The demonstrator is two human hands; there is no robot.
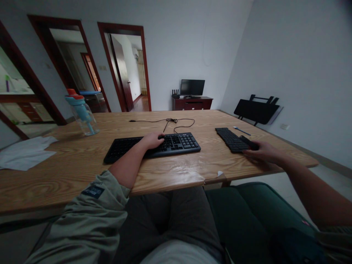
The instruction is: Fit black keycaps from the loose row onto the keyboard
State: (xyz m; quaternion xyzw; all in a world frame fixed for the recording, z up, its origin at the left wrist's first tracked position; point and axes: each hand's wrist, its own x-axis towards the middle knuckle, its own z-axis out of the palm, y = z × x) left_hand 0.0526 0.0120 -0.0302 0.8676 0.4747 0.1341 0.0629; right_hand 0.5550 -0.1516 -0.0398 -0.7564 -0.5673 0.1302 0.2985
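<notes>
A wide black corded keyboard (181, 143) lies on the wooden table in front of me. Over its middle, near the back edge, is my left hand (152, 141), its fingers curled around a small dark bit I cannot make out. To the right, a smaller, thin black keyboard (229, 138) lies at a slant. My right hand (262, 151) is at its near right end, closed on a black oblong object (249, 142). Whether that object is part of the small keyboard, I cannot tell. The fingertips under it are hidden.
Behind the wide keyboard, its cable (172, 120) lies loosely coiled. A blue-handled brush (242, 131) is beyond the small keyboard. A clear bottle with a red lid (82, 113) and white paper sheets (26, 152) occupy the left. The wooden table's (176, 178) front edge has peeling film.
</notes>
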